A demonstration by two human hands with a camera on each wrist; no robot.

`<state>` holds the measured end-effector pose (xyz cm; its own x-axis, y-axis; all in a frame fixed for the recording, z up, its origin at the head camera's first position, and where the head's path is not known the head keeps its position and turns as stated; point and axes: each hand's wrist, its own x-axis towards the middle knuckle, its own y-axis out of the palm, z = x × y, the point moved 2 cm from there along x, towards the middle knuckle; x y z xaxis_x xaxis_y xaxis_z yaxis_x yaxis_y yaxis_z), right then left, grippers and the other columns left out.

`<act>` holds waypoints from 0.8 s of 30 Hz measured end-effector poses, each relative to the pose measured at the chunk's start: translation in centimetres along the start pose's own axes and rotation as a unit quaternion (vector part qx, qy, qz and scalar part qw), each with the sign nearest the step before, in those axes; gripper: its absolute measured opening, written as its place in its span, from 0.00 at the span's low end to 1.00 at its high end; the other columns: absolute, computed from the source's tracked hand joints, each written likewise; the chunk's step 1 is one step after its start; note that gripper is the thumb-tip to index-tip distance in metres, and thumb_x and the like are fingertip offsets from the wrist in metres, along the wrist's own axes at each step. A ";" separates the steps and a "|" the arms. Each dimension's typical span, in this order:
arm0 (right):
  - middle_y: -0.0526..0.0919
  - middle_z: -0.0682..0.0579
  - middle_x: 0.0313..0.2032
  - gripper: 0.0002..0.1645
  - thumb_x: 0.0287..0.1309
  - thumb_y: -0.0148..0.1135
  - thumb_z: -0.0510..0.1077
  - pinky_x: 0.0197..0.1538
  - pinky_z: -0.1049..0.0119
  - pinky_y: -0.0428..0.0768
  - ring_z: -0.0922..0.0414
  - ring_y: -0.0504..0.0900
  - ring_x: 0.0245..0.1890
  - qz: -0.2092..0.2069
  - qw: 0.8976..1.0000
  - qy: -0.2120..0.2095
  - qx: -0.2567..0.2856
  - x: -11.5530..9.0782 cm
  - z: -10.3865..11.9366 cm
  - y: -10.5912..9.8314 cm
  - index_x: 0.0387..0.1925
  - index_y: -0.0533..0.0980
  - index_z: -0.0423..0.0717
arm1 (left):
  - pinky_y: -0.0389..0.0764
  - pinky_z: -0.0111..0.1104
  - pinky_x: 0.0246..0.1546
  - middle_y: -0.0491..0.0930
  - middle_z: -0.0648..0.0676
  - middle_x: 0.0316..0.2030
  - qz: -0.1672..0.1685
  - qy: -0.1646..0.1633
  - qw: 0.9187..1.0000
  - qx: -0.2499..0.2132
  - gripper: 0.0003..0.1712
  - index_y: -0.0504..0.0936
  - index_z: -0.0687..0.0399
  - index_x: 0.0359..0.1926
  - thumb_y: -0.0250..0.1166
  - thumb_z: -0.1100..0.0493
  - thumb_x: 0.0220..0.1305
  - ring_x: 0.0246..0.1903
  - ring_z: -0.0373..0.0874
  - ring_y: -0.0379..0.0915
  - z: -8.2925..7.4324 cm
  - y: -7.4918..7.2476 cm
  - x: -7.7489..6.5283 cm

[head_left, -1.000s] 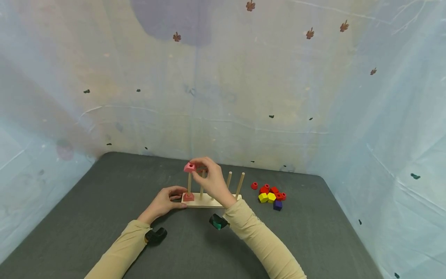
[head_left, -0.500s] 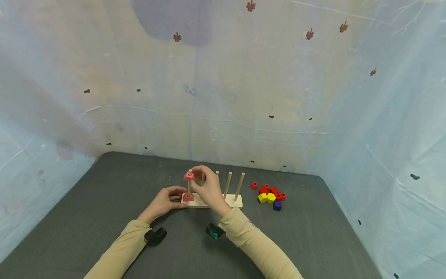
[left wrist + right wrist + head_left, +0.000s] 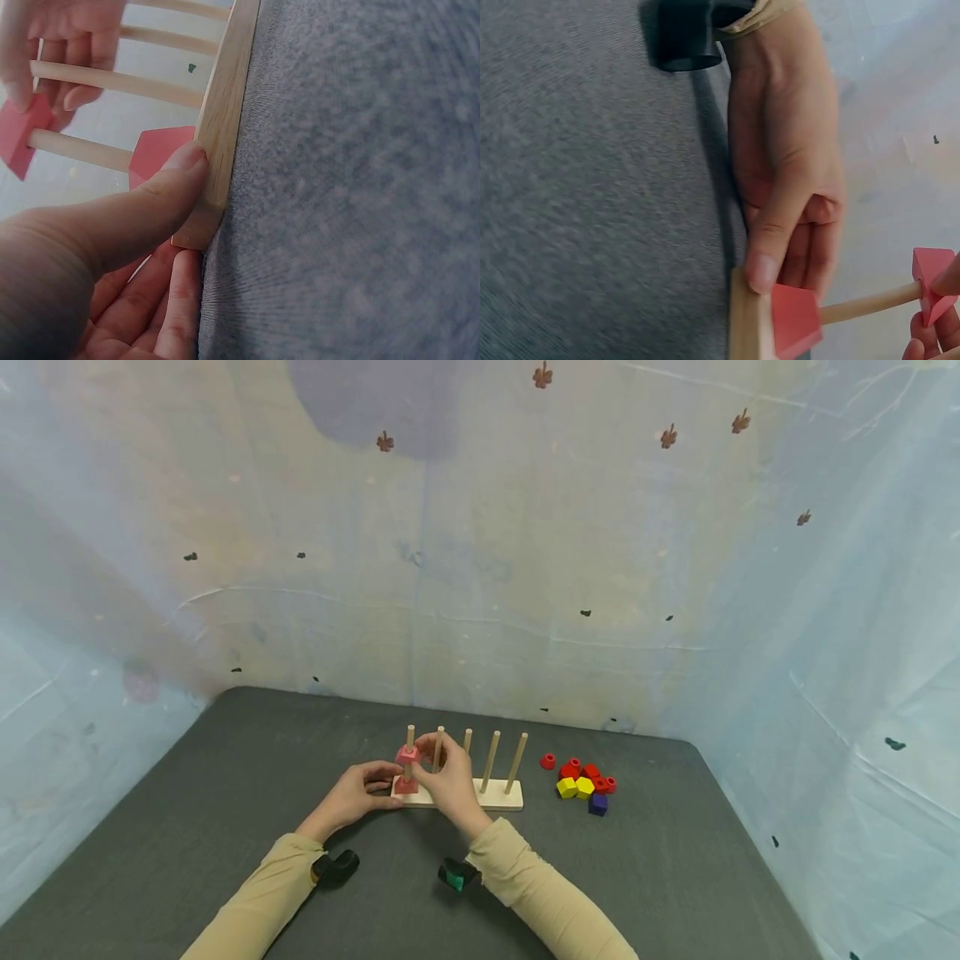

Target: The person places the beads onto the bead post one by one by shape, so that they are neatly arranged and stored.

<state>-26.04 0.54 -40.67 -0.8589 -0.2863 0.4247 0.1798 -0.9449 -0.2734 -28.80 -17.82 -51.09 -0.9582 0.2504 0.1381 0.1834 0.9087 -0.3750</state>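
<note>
A wooden peg stand (image 3: 501,795) with several upright pegs lies lengthwise on the dark table. My left hand (image 3: 351,797) grips its left end, thumb along the near side in the left wrist view. On the leftmost peg, a pink block (image 3: 161,150) with sloping sides sits at the base. Higher on that same peg, my right hand (image 3: 452,783) pinches a second pink block (image 3: 407,756) between thumb and fingers. The peg's tip sticks out above this block, and a stretch of bare wood (image 3: 870,304) shows between the two blocks.
Right of the stand lies a loose group of small blocks: several red ones (image 3: 574,767), two yellow ones (image 3: 584,787) and a dark blue one (image 3: 597,804). One red block (image 3: 548,762) lies slightly apart. A pale patterned sheet (image 3: 480,568) hangs behind and beside the table.
My right hand has lowered the upper pink block from over the leftmost peg's tip to partway down it. The left hand stays on the stand's end.
</note>
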 end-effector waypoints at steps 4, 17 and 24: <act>0.79 0.37 0.40 0.14 0.54 0.63 0.27 0.46 0.42 0.77 0.40 0.79 0.41 -0.017 1.000 0.010 0.001 0.0 -3.0 0.7 0.44 0.75 0.31 | 0.75 0.42 0.55 0.76 0.60 0.54 -0.001 0.006 1.000 0.002 0.32 0.76 0.60 0.57 0.75 0.61 0.50 0.54 0.54 0.73 0.1 0.1 0.0; 0.81 0.45 0.39 0.14 0.51 0.64 0.27 0.44 0.50 0.78 0.47 0.80 0.42 -0.029 0.998 0.050 -0.004 -0.8 -6.6 1.9 0.41 0.77 0.36 | 0.76 0.42 0.54 0.75 0.61 0.54 -0.002 0.004 1.000 -0.002 0.33 0.75 0.61 0.57 0.76 0.63 0.49 0.53 0.56 0.73 -0.1 0.0 -0.1; 0.80 0.33 0.40 0.15 0.49 0.60 0.23 0.39 0.53 0.77 0.35 0.77 0.42 -0.020 0.999 0.051 0.003 -1.4 -4.2 1.6 0.42 0.75 0.26 | 0.76 0.42 0.53 0.75 0.60 0.54 0.001 -0.001 1.000 -0.002 0.33 0.75 0.61 0.57 0.76 0.63 0.49 0.53 0.56 0.72 0.0 0.0 -0.1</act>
<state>-26.61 0.14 -45.35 -0.9095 -0.2317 0.3452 0.1475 -0.9562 -0.2530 -28.75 -17.84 -51.11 -0.9584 0.2513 0.1350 0.1861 0.9094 -0.3720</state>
